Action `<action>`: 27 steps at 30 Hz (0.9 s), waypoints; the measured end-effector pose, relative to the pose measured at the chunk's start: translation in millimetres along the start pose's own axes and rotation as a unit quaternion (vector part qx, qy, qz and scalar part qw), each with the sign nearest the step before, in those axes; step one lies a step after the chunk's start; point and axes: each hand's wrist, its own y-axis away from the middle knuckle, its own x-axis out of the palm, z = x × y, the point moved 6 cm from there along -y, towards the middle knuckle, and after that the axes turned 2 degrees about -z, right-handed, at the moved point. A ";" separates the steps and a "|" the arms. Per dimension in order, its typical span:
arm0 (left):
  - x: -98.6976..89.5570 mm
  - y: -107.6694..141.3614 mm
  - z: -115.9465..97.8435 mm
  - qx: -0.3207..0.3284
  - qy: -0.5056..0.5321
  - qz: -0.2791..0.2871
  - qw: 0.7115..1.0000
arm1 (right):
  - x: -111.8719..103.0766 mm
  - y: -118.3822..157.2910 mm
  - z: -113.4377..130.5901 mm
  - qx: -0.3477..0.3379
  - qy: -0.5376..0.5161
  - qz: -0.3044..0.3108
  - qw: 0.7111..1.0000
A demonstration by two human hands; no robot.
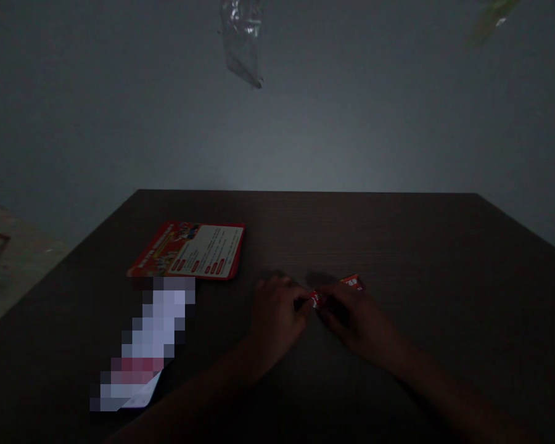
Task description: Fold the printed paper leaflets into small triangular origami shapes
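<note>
Red packet [352, 283]: was pinched between fingers of left hand [277, 311] and right hand [358, 317];
Printed card [206, 250]: was laid flat on table [351, 228].

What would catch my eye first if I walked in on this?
Probably the bright, pixelated strip at the left of the dark table, the palest thing in a dim scene. Just beyond it lies a red-edged printed card. Then the two hands, left and right, meeting near the middle over a small red packet.
</note>
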 end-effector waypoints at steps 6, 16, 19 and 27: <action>-0.4 -0.7 0.1 -0.001 0.001 0.006 1.000 | -0.9 -1.3 -0.6 0.003 -0.016 -0.005 1.000; 0.7 0.4 3.1 0.018 0.007 -0.005 1.000 | -10.3 0.4 -0.6 -0.047 -0.047 -0.058 0.996; 0.3 0.7 4.3 0.018 0.028 -0.009 0.999 | -12.6 0.3 0.1 -0.047 -0.053 -0.064 0.995; -1.7 1.4 2.8 0.024 0.063 -0.023 0.997 | -12.2 1.3 -2.9 -0.047 -0.065 -0.070 0.994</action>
